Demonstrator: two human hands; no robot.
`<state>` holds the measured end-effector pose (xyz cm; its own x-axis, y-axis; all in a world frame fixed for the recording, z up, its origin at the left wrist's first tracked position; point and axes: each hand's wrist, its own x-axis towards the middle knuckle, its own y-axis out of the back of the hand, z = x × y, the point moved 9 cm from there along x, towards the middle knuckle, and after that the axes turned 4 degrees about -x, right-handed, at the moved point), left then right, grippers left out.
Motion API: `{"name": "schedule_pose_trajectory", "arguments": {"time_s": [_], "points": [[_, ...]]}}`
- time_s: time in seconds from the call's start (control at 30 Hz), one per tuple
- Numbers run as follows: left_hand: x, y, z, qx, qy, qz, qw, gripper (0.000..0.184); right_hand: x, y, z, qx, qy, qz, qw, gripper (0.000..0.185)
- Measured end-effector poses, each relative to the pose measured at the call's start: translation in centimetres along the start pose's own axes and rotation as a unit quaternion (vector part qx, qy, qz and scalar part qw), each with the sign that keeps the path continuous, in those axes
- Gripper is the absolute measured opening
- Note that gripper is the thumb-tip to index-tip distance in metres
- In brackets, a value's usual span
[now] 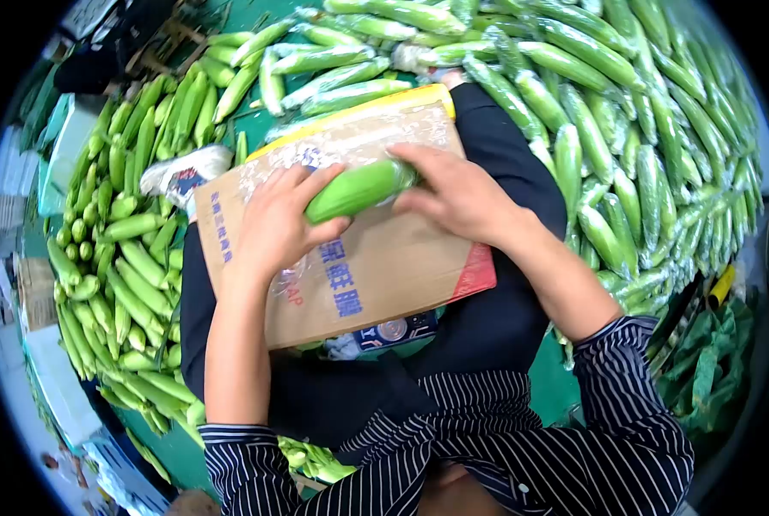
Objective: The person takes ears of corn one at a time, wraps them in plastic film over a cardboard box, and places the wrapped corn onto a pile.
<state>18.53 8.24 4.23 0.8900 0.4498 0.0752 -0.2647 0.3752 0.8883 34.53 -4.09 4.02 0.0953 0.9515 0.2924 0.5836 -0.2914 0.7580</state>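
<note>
A green ear of corn in its husk (350,191) lies across a flat cardboard box (401,267) on my lap. My left hand (279,215) holds its left end between thumb and fingers. Around the right end, where clear film shows, my right hand (457,193) has its thumb and fingers closed. The box has blue and red print, and clear plastic film covers part of its top. A yellow edge (440,93) runs along the box's far side.
Unwrapped corn (139,284) is heaped at the left. Film-wrapped ears (608,138) are piled at the right and far side. A shoe (186,172) sticks out left of the box. Green cloth or sacking (707,370) lies at the lower right.
</note>
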Motion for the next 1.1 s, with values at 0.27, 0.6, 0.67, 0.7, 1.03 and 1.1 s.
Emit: {"name": "schedule_pose_trajectory", "arguments": {"time_s": [0.27, 0.6, 0.67, 0.7, 1.03, 1.1], "points": [[-11.8, 1.0, -5.2, 0.057, 0.144, 0.131, 0.979, 0.045, 3.7, -4.2, 0.0, -0.226, 0.106, 0.016, 0.968, 0.065], [-22.3, -0.9, -6.7, -0.343, 0.234, 0.501, 0.759, 0.014, -2.4, -2.9, -3.6, -0.16, 0.19, -0.091, 0.964, 0.074], [-22.0, -2.8, -3.8, -0.398, 0.226, 0.489, 0.743, 0.014, -3.6, -3.9, -4.8, -0.108, 0.188, -0.129, 0.968, 0.073], [-20.7, -3.0, -2.5, -0.401, 0.223, 0.458, 0.762, 0.014, -3.7, -4.1, -5.2, -0.086, 0.191, -0.144, 0.967, 0.073], [6.3, 5.6, -4.0, 0.22, 0.082, 0.276, 0.932, 0.035, 5.5, -2.7, -5.3, -0.254, 0.108, 0.031, 0.961, 0.072], [7.7, 3.8, -3.5, -0.07, 0.187, 0.129, 0.971, 0.029, 7.8, -3.5, -2.6, -0.277, 0.088, -0.002, 0.957, 0.076]]}}
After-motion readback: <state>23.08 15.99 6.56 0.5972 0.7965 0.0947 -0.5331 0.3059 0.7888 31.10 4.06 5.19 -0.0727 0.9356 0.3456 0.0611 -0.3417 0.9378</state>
